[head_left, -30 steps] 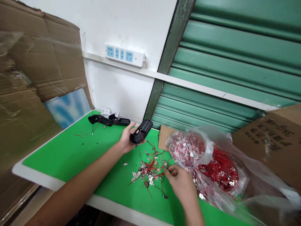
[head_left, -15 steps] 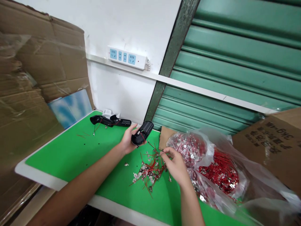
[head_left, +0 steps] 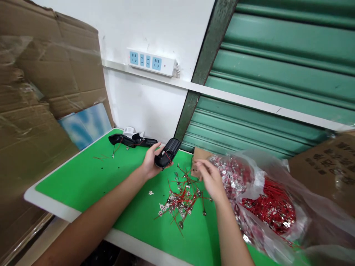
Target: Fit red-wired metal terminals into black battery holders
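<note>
My left hand (head_left: 152,162) grips a black plastic housing (head_left: 168,152) with red wire inside, held just above the green table top (head_left: 91,177). My right hand (head_left: 211,180) hovers to its right, fingers pinched on a thin red wire piece with a metal tab (head_left: 193,170). Below both hands lies a loose pile of red wires with metal tabs (head_left: 180,201). Two more black housings (head_left: 131,140) lie at the table's back edge.
A clear plastic bag (head_left: 266,199) full of red wires and metal tabs lies right of my hand. Cardboard boxes (head_left: 327,166) stand at the right and flattened cardboard (head_left: 41,74) at the left. A power strip (head_left: 151,62) hangs on the white wall beside a green roller shutter (head_left: 277,66).
My right hand has lifted from the near side of the wire pile and moved up toward the black housing, pinching a wire. The left hand has stayed in place with the housing.
</note>
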`<state>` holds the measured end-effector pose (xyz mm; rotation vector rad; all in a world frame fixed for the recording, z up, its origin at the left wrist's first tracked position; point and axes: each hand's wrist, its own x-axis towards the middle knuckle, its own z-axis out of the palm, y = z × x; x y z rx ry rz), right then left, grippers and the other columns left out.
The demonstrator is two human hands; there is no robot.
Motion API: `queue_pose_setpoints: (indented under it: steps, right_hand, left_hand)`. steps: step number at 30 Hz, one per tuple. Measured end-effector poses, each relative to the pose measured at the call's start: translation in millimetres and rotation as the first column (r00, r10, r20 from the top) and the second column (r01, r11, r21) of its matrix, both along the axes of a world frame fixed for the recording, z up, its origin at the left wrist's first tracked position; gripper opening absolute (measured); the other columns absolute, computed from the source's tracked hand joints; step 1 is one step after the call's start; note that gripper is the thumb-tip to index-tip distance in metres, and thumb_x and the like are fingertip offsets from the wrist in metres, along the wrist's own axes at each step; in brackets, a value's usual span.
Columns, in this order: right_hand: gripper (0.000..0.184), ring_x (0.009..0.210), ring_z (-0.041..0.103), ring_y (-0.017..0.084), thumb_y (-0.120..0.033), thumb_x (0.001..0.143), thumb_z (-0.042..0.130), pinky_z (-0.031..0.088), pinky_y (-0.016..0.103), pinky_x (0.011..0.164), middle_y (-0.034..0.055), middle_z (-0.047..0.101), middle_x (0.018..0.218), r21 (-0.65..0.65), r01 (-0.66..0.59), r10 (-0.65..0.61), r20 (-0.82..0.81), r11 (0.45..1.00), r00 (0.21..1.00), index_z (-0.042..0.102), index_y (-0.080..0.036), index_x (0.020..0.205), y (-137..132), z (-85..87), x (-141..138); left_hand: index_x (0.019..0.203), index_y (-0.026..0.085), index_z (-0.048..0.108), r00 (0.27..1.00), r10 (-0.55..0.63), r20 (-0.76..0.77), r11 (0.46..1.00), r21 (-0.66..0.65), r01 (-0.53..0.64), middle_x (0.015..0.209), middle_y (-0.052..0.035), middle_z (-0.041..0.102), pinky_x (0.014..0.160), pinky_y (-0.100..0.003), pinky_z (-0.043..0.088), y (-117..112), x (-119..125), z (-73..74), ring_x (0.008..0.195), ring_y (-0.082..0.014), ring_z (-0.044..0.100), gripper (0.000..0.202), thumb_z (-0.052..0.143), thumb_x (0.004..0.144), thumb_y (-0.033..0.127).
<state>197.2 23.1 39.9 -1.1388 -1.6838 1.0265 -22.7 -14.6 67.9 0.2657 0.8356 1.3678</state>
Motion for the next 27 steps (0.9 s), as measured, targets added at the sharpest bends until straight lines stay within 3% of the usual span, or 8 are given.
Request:
queue_pose_setpoints:
  steps: [3,7,13,16,19,21,24,27]
  right_hand:
    - [0.047,0.063,0.060,0.019,-0.062,0.078,0.059,0.044,0.030,0.056,0.0075,0.070,0.081,0.015,0.132,-0.133,0.058,0.991,0.989,0.069,-0.018,0.093,-1.5,12.2,22.1]
    - [0.033,0.072,0.066,0.022,-0.049,0.081,0.055,0.046,0.033,0.068,0.0081,0.074,0.083,0.062,0.088,-0.104,0.370,0.994,0.923,0.070,-0.020,0.086,-25.5,14.3,44.4]
    - [0.027,0.059,0.060,0.022,-0.042,0.083,0.057,0.032,0.031,0.057,0.0068,0.068,0.065,-0.006,0.157,-0.095,0.773,0.988,0.628,0.061,-0.022,0.065,-69.4,-27.2,55.7]
    - [0.024,0.062,0.060,0.021,-0.034,0.085,0.053,0.029,0.031,0.059,0.0060,0.066,0.066,-0.026,0.132,-0.056,0.814,0.991,0.578,0.058,-0.021,0.065,-78.0,-41.3,55.0]
    - [0.020,0.065,0.059,0.021,-0.027,0.083,0.051,0.029,0.030,0.059,0.0055,0.064,0.066,-0.083,0.098,0.009,0.808,0.992,0.588,0.056,-0.020,0.065,-84.9,-35.6,60.4]
    - [0.019,0.063,0.057,0.021,-0.028,0.082,0.051,0.031,0.030,0.058,0.0046,0.062,0.064,-0.124,0.064,0.052,0.754,0.990,0.654,0.056,-0.020,0.065,-88.3,-19.0,64.4]
    - [0.025,0.062,0.054,0.017,-0.038,0.086,0.051,0.038,0.028,0.059,0.0021,0.058,0.065,-0.127,-0.131,0.177,0.486,0.983,0.856,0.057,-0.020,0.070,-81.7,16.7,57.2]
    - [0.035,0.059,0.052,0.014,-0.053,0.089,0.058,0.041,0.026,0.057,-0.0002,0.056,0.064,-0.111,-0.298,0.314,0.184,0.948,0.931,0.059,-0.020,0.076,-54.1,40.7,28.7]
  left_hand:
    - [0.092,0.012,0.062,1.000,-0.017,-0.008,1.000,-0.002,0.017,0.068,-0.0042,0.063,0.052,-0.028,0.057,-1.2,2.2,0.5,0.053,-0.0133,0.060,0.039,0.037,0.098,0.041]
    - [0.096,0.012,0.064,1.000,-0.021,-0.022,1.000,-0.004,0.021,0.070,-0.0045,0.064,0.054,-0.028,0.058,-0.9,3.3,0.0,0.054,-0.0130,0.061,0.040,0.036,0.099,0.041]
    - [0.103,0.013,0.065,0.998,-0.042,-0.040,0.999,-0.004,0.042,0.072,-0.0049,0.065,0.055,-0.029,0.058,0.3,4.7,-2.9,0.056,-0.0138,0.062,0.039,0.039,0.098,0.041]
    - [0.104,0.012,0.065,0.997,-0.055,-0.048,0.998,-0.011,0.054,0.071,-0.0042,0.064,0.053,-0.028,0.057,-0.8,6.8,-4.2,0.056,-0.0140,0.061,0.039,0.040,0.098,0.041]
    - [0.106,0.013,0.065,0.995,-0.058,-0.076,0.998,-0.015,0.057,0.072,-0.0037,0.064,0.053,-0.028,0.057,-0.6,8.7,-5.6,0.056,-0.0141,0.061,0.038,0.039,0.098,0.039]
    - [0.105,0.014,0.065,0.990,-0.077,-0.120,0.997,-0.032,0.073,0.072,-0.0029,0.064,0.052,-0.028,0.056,0.5,10.1,-7.5,0.056,-0.0137,0.061,0.037,0.038,0.098,0.038]
    - [0.098,0.014,0.063,0.977,-0.129,-0.170,0.990,-0.075,0.118,0.070,-0.0023,0.064,0.051,-0.026,0.053,2.7,13.5,-11.8,0.053,-0.0134,0.059,0.032,0.039,0.097,0.033]
    - [0.089,0.012,0.062,0.967,-0.174,-0.188,0.983,-0.097,0.158,0.069,-0.0051,0.065,0.052,-0.027,0.050,4.0,17.0,-16.9,0.051,-0.0147,0.059,0.027,0.041,0.093,0.028]
